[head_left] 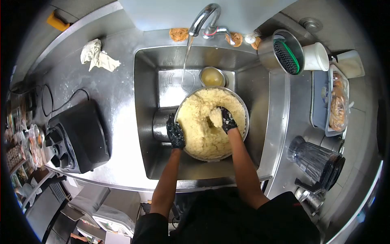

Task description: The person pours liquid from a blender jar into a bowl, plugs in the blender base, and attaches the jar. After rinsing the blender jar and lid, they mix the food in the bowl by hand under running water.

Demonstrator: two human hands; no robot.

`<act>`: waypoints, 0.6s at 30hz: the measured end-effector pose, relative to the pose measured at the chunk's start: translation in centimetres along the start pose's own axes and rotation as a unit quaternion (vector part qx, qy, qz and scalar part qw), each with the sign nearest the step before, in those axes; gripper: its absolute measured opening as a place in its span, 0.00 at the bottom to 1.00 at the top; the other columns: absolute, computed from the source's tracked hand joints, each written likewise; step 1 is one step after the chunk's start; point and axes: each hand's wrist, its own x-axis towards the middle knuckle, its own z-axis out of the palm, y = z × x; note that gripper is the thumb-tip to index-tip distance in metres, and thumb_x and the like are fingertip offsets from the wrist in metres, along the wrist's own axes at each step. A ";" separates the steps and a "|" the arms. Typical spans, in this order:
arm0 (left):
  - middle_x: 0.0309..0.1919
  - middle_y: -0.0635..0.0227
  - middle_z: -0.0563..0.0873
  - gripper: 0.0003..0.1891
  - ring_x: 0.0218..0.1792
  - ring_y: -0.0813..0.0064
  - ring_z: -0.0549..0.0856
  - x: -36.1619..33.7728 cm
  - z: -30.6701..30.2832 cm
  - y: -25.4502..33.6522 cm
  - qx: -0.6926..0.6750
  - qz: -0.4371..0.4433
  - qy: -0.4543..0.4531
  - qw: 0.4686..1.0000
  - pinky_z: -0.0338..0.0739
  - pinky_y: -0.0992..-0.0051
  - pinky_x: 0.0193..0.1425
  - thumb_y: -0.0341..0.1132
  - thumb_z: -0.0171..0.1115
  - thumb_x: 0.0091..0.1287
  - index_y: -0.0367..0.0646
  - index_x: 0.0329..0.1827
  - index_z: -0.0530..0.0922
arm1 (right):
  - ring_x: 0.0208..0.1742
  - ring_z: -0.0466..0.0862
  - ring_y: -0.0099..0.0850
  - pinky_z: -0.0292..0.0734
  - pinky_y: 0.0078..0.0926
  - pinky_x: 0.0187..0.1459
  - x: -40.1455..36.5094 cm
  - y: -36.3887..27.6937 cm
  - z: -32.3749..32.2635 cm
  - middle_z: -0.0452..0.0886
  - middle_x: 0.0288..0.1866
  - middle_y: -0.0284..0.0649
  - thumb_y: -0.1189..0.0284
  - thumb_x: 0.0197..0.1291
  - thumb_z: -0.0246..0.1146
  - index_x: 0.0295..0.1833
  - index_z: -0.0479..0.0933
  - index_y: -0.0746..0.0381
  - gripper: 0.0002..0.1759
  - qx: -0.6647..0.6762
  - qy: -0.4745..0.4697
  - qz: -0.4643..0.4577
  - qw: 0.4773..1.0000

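A large round metal bowl (246,115) sits in the sink, full of a pale yellow, crumbly dough-like mass (203,138). My left hand (175,132), in a black glove smeared with bits of the mass, grips the bowl's left rim. Inside the bowl, right of its middle, my gloved right hand (228,119) has its fingers curled against a raised clump (216,117) of the same mass. A small hollow shows beside that clump. The right fingertips are partly hidden by it.
Water runs from the tap (203,20) into the sink (148,110). A small bowl of yellowish liquid (212,76) stands behind the big bowl. Left are a black blender base (79,138) and a cloth (97,55); right, a pot with a brush (280,51) and a blender jug (317,162).
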 end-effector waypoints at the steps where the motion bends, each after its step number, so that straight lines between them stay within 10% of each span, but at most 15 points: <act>1: 0.60 0.53 0.73 0.20 0.62 0.59 0.70 -0.1 0.1 -0.3 0.023 0.012 -0.002 1.000 0.59 0.64 0.68 0.33 0.47 0.69 0.33 0.62 0.67 | 0.47 0.78 0.33 0.73 0.28 0.49 1.3 0.1 -0.2 0.79 0.46 0.44 0.73 0.62 0.47 0.47 0.75 0.61 0.13 -0.191 0.005 -0.103 0.976; 4: 0.60 0.53 0.73 0.21 0.63 0.60 0.70 0.4 0.7 -1.2 0.002 0.014 0.006 1.000 0.59 0.64 0.68 0.34 0.48 0.69 0.33 0.62 0.67 | 0.44 0.78 0.30 0.73 0.26 0.46 4.6 -1.7 -0.3 0.80 0.43 0.39 0.69 0.65 0.47 0.49 0.74 0.62 0.13 0.003 -0.012 -0.122 0.992; 6: 0.60 0.55 0.73 0.21 0.64 0.64 0.69 1.7 0.2 0.4 0.044 0.038 -0.012 0.998 0.57 0.65 0.69 0.36 0.47 0.70 0.34 0.63 0.67 | 0.34 0.77 0.28 0.72 0.25 0.35 3.9 -7.6 0.9 0.80 0.38 0.34 0.63 0.66 0.50 0.45 0.75 0.63 0.16 0.434 0.166 0.162 0.871; 9: 0.64 0.59 0.71 0.21 0.67 0.64 0.64 5.7 0.8 2.2 0.012 0.159 -0.108 0.981 0.52 0.66 0.71 0.38 0.45 0.70 0.38 0.63 0.69 | 0.36 0.77 0.29 0.72 0.31 0.40 2.9 -9.7 0.4 0.78 0.43 0.31 0.60 0.66 0.51 0.57 0.73 0.55 0.18 0.287 0.167 0.286 0.899; 10: 0.64 0.59 0.70 0.21 0.68 0.64 0.63 7.0 1.9 3.2 -0.183 0.059 -0.163 0.968 0.50 0.65 0.72 0.39 0.44 0.70 0.40 0.63 0.69 | 0.36 0.77 0.29 0.72 0.31 0.40 2.3 -10.2 0.4 0.78 0.43 0.31 0.60 0.66 0.51 0.57 0.73 0.55 0.18 0.287 0.167 0.286 0.899; 14: 0.65 0.55 0.68 0.24 0.68 0.62 0.63 10.0 7.2 5.3 0.246 0.291 -0.261 0.887 0.47 0.58 0.73 0.39 0.44 0.68 0.44 0.67 0.64 | 0.46 0.79 0.29 0.71 0.36 0.44 -1.0 -11.5 -1.5 0.78 0.53 0.31 0.57 0.66 0.49 0.61 0.70 0.49 0.21 0.308 0.025 0.225 0.924; 18: 0.68 0.55 0.63 0.25 0.70 0.60 0.61 9.4 8.9 4.1 0.259 0.335 -0.322 0.847 0.45 0.54 0.73 0.41 0.46 0.67 0.45 0.67 0.63 | 0.48 0.79 0.22 0.72 0.27 0.44 -4.2 -10.3 -5.8 0.80 0.53 0.30 0.63 0.66 0.50 0.61 0.71 0.56 0.21 0.184 0.017 0.134 0.973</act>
